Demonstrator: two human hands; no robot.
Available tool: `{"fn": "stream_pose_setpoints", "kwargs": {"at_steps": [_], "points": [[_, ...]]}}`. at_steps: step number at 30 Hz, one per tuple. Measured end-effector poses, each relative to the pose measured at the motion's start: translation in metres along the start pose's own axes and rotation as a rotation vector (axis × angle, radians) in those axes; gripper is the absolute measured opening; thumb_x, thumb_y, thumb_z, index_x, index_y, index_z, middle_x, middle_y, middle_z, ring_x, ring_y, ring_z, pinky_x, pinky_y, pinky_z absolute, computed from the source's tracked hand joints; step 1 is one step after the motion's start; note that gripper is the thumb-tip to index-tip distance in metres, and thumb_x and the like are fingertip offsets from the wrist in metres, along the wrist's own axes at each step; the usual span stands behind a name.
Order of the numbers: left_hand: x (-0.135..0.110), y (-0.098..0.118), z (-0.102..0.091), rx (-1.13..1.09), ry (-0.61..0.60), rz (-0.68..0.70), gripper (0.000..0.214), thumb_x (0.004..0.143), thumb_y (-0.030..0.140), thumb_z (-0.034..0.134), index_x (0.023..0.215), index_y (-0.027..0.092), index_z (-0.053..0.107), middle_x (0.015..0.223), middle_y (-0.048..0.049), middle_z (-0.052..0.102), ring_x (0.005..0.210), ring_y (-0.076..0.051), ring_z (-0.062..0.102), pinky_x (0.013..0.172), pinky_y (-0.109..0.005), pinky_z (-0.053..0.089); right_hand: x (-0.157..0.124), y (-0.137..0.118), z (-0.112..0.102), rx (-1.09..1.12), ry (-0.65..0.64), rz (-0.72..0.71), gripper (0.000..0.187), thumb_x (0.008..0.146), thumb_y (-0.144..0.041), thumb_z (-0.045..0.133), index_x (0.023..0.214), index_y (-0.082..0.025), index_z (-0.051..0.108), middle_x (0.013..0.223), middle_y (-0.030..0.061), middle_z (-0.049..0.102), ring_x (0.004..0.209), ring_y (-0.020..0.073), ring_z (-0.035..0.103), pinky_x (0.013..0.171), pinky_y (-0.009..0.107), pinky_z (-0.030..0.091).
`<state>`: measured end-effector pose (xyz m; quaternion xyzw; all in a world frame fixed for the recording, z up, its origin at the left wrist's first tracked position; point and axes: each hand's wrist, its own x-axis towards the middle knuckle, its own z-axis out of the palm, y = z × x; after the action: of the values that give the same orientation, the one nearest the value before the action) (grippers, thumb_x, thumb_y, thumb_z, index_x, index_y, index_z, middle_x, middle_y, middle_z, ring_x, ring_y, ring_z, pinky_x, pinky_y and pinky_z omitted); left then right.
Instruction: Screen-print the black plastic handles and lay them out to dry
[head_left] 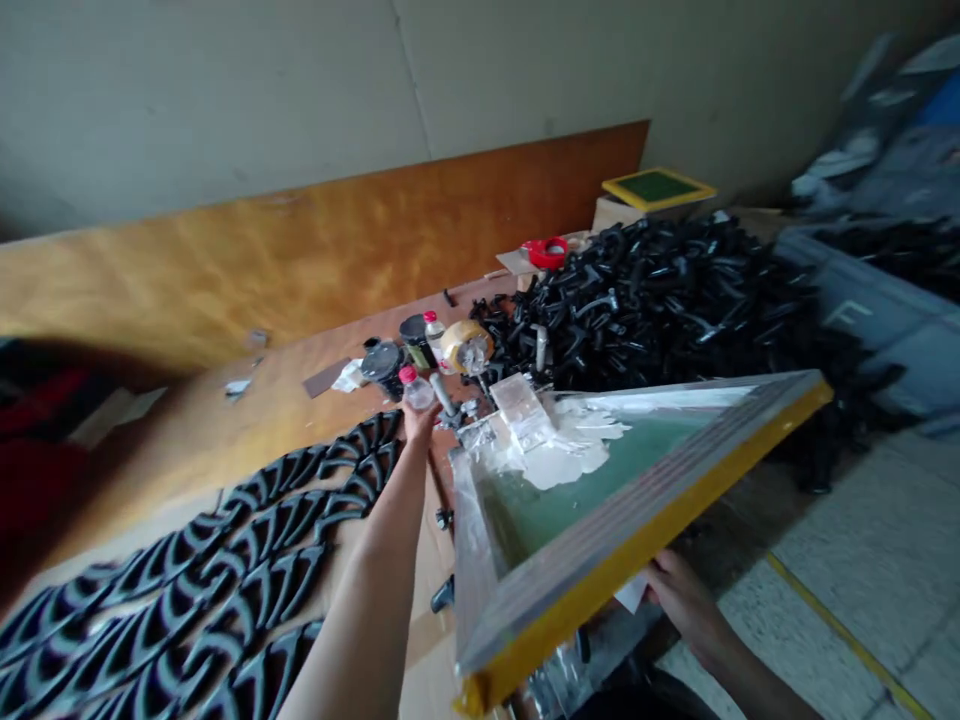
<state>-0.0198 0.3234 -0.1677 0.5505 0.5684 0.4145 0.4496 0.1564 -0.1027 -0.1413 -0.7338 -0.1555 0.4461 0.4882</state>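
Reaching far across the table, my left hand [420, 418] is wrapped round a clear plastic bottle with a red cap [409, 376]. A screen-printing frame [645, 535] with yellow tape along its edge stands tilted up in front of me. White ink [566, 462] lies thickly on its green mesh, with a pale flat block [523, 408] resting at the ink. Beneath the raised frame, my right hand [675, 590] is closed on a small white sheet [631, 594], perhaps paper or cloth; the frame hides part of its fingers.
Rows of black curved handles [247, 540] cover the left of the table. Dark ink pots [382, 362], a second red-capped bottle [433, 335] and a tape roll [466, 346] stand behind my left hand. A heap of black parts [645, 300] and a grey crate [877, 300] are right.
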Motion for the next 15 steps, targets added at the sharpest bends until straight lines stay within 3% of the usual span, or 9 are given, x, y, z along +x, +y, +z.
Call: {"fn": "stream_pose_setpoints", "kwargs": {"at_steps": [4,8,10,13,15], "points": [[0.025,-0.006,0.013,0.165,0.044,-0.073,0.064,0.065,0.031,0.073,0.119,0.017,0.042,0.114,-0.0126,0.06,0.113,-0.03,0.059,0.096,-0.045,0.044,-0.004,0.006,0.003,-0.035,0.076,-0.041,0.035,0.068,-0.054,0.063,0.08,-0.024,0.075,0.083,0.0085,0.073,0.083,0.0294,0.067,0.069,0.035,0.051],[0.022,-0.008,0.007,0.237,0.1,-0.056,0.059,0.066,0.039,0.073,0.112,0.02,0.042,0.111,-0.0085,0.06,0.113,-0.03,0.058,0.096,-0.046,0.044,-0.005,0.003,0.006,-0.049,0.084,-0.052,0.035,0.071,-0.052,0.061,0.083,-0.023,0.076,0.082,0.0058,0.073,0.082,0.0259,0.067,0.07,0.033,0.05],[0.006,-0.002,-0.005,0.185,0.145,0.049,0.059,0.066,0.047,0.073,0.109,0.022,0.041,0.104,-0.0038,0.062,0.108,-0.028,0.06,0.091,-0.042,0.048,-0.005,-0.002,0.007,-0.023,0.047,-0.073,0.038,0.072,-0.052,0.063,0.088,-0.021,0.076,0.085,0.0058,0.074,0.083,0.0255,0.067,0.07,0.033,0.051],[-0.039,0.012,-0.037,0.036,0.177,0.26,0.06,0.062,0.051,0.075,0.104,0.022,0.045,0.097,-0.0003,0.062,0.097,-0.024,0.062,0.083,-0.037,0.051,-0.005,-0.009,0.006,0.035,0.012,-0.119,0.045,0.073,-0.055,0.065,0.099,-0.019,0.076,0.099,0.0081,0.074,0.093,0.0264,0.067,0.077,0.035,0.052],[-0.08,0.018,-0.067,0.021,0.144,0.262,0.06,0.059,0.047,0.075,0.105,0.022,0.046,0.098,-0.0007,0.063,0.093,-0.022,0.062,0.08,-0.035,0.052,-0.004,-0.012,0.005,0.083,-0.012,-0.139,0.05,0.074,-0.056,0.066,0.106,-0.018,0.074,0.106,0.0095,0.073,0.098,0.0268,0.067,0.08,0.036,0.052]]}}
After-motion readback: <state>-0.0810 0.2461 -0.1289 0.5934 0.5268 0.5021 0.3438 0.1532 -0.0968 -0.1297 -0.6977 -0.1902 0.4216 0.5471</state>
